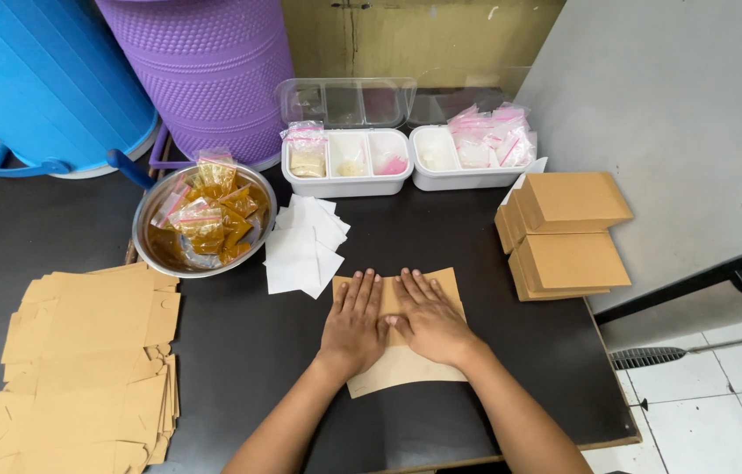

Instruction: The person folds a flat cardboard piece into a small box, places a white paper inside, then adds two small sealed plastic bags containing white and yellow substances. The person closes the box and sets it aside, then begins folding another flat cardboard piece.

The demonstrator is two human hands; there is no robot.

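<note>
A flat brown cardboard sheet (406, 364) lies on the dark table (248, 351) in front of me. My left hand (353, 323) and my right hand (428, 320) both press palm-down on it, side by side, thumbs touching, fingers spread and pointing away from me. Neither hand grips anything. Just beyond the fingertips lies a loose pile of white paper squares (303, 246).
Flat brown box blanks (86, 369) are stacked at the left. A metal bowl (150, 230) holds orange sachets. Two white compartment trays (349, 162) (437, 158) with small bags stand behind. Folded brown boxes (568, 233) sit right, blue (46, 79) and purple (204, 70) bins at back left.
</note>
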